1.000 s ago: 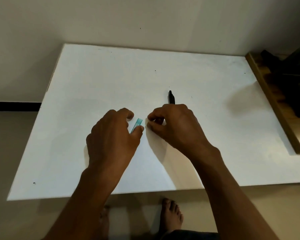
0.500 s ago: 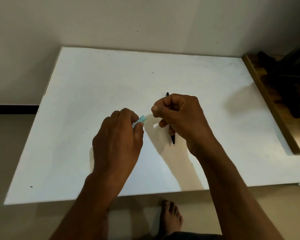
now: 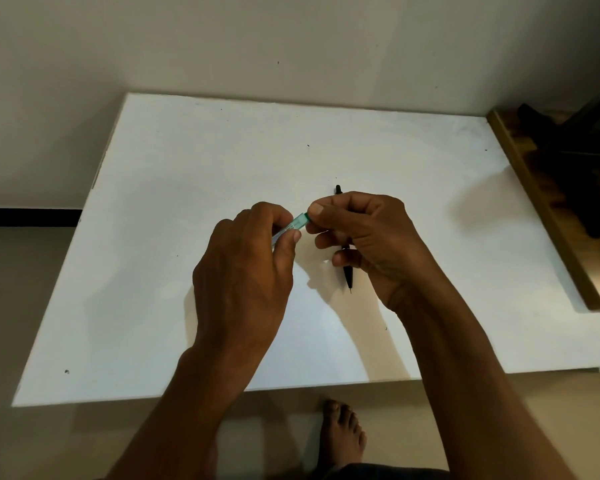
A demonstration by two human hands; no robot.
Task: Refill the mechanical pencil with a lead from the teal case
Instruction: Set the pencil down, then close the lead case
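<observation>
Head view: we see the left hand [image 3: 246,271] above the white table [image 3: 187,202], pinching the teal case [image 3: 293,225] between thumb and fingers. The right hand [image 3: 368,240] pinches the case's far end with thumb and forefinger and grips the black mechanical pencil [image 3: 347,275] in its curled lower fingers, tip toward us. A bare foot [image 3: 343,434] shows under the table edge.

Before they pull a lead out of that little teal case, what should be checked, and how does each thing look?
1. Teal case held firmly in left hand: ok.
2. Right hand thumb and forefinger on the case's end: ok.
3. Mechanical pencil secured in right hand's lower fingers, tip down: ok.
4. Case cap open: cannot tell.
5. Lead visible: not ok.
6. White table beneath to catch drops: ok.
</observation>
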